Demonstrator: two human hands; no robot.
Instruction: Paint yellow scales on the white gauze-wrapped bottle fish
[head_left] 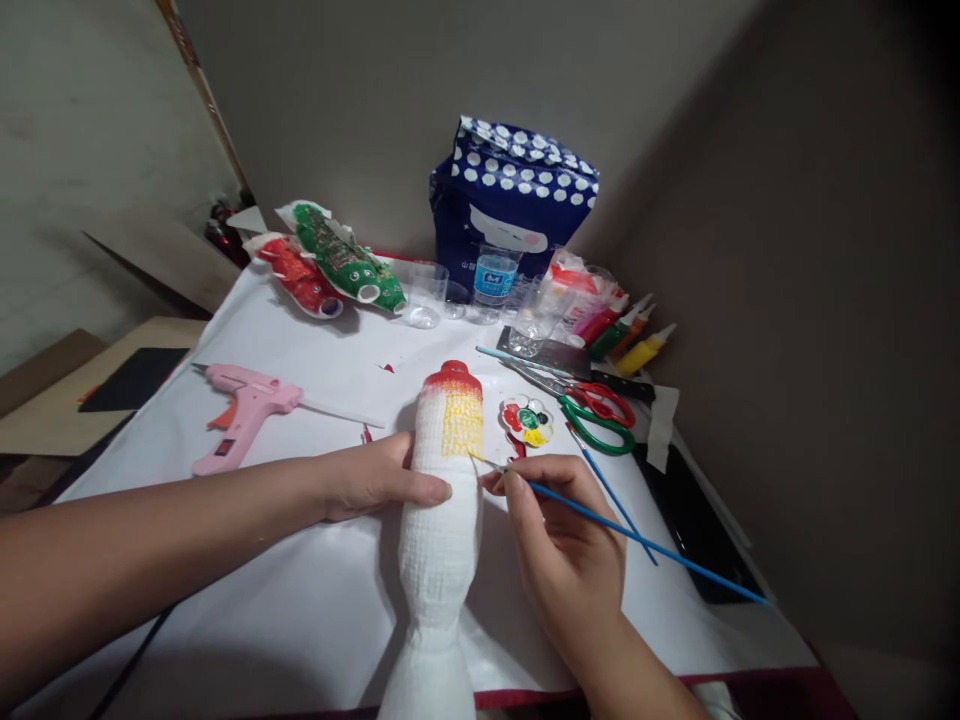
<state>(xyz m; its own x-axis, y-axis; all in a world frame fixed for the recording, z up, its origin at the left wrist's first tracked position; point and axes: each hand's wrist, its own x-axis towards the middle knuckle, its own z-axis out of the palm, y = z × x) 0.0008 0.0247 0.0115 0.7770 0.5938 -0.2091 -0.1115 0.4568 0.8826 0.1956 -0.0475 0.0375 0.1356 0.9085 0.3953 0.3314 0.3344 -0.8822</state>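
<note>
My left hand (386, 478) is wrapped round the side of a white, gauze-covered bottle shape (441, 545), its thumb lying across the front. The shape narrows to a waist near the bottom edge of the view. Its top is painted red, with a yellow patch below on the right side. In my right hand (566, 535) a thin blue paintbrush (637, 537) is pinched near its tip, and the bristles touch the lower edge of the yellow. Just beyond that hand sits a flower-shaped paint palette (527, 420) with red, green, black and yellow paint.
A pink glue gun (247, 405) lies at left. Painted fish (330, 255), plastic cups (427, 300) and a blue bag (517, 200) stand behind. At right are scissors (600, 425), another brush (611, 493), a knife (622, 385), paint bottles (645, 352) and a black phone-like slab (697, 520).
</note>
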